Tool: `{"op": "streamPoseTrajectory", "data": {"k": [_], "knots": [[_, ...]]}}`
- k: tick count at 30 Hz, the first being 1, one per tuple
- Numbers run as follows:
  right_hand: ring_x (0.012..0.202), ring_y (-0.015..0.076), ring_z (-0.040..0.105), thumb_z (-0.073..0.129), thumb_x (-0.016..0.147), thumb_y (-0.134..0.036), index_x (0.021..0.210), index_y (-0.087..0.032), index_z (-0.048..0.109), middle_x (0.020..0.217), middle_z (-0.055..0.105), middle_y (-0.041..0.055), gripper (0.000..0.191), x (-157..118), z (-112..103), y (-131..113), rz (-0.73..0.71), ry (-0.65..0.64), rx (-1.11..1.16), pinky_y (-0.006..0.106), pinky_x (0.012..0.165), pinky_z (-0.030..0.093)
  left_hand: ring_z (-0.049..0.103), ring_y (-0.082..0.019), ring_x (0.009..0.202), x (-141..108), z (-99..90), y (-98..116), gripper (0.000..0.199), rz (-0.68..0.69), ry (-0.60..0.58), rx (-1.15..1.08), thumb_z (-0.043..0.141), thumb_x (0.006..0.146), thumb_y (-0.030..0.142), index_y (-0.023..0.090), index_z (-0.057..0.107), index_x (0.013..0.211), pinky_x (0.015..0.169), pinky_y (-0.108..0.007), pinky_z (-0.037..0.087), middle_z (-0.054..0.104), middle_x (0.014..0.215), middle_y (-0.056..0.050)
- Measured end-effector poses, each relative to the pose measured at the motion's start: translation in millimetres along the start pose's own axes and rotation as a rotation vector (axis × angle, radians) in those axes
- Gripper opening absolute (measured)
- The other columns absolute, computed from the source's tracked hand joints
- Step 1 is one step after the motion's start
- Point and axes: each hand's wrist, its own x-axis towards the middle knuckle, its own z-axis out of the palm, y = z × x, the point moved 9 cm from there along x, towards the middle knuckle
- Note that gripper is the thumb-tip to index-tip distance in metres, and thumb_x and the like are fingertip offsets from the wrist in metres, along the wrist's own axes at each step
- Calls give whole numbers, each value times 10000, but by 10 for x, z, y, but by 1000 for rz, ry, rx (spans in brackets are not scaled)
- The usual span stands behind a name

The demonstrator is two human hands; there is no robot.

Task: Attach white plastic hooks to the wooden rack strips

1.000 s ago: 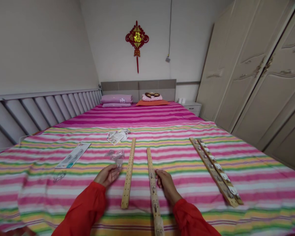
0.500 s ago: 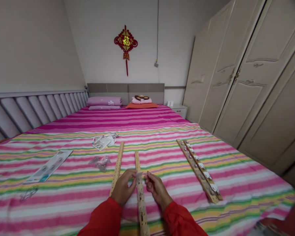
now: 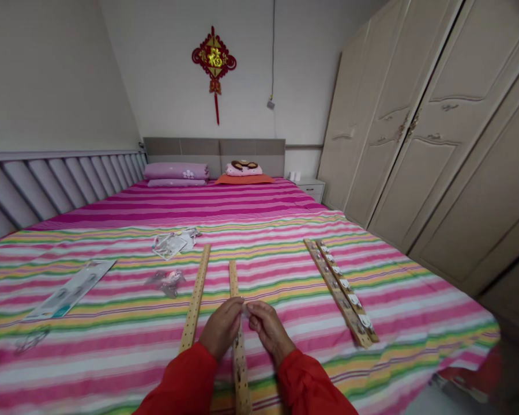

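A pale wooden strip with holes [image 3: 241, 380] lies lengthwise on the bed, with small metallic pieces along its near part. Above this strip, my left hand [image 3: 221, 327] is closed in a pinch at its left side. My right hand [image 3: 269, 327] pinches from the right, its fingertips almost meeting the left ones. Between the fingertips shows a small clear or whitish piece [image 3: 244, 310], too small to make out. A second holed strip [image 3: 195, 300] rests left of my left hand.
Two strips with round white and metallic pieces [image 3: 339, 291] lie to the right. On the left are a clear package [image 3: 71, 291], a crumpled plastic bag [image 3: 168, 281], white cards [image 3: 175, 242] and thin looped bits [image 3: 32, 339]. A wardrobe [image 3: 450, 155] stands at right.
My right hand has moved left, and its fingertips now come together with those of my left hand over the strip. The whole view has shifted slightly.
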Motion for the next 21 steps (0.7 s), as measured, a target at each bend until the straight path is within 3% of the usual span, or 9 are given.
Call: {"op": "streamPoseTrajectory", "data": {"k": [7,13,17,21], "knots": [[420,44,298,800,541,-169,610,-150,663,445,459,-73,155,8,-5,13,5,-33,41,203,437,237,640,-185,1012,-9,-37,-120,190,-201,83,-157,462,770,75,206,598,784,867,-330,536,683,997,-74],[423,42,341,804,524,-151,636,-161,648,497,504,-67,192,5,-34,21,3,-6,67,197,445,271,647,-215,983,-121,-31,-388,59,-565,222,-489,567,726,231,192,606,704,870,-367,522,672,1007,-91],[451,54,404,809,512,-145,664,-172,639,532,545,-59,230,-2,-65,21,-3,29,87,190,457,296,654,-234,956,-302,57,-565,254,-852,333,-719,675,628,355,169,611,788,820,-358,536,665,993,-110],[468,55,430,819,506,-142,686,-176,642,545,555,-62,255,-20,-72,5,-11,43,107,181,471,319,635,-263,1005,-372,93,-625,494,-1020,344,-775,779,496,384,156,621,904,794,-356,533,684,963,-113]]}}
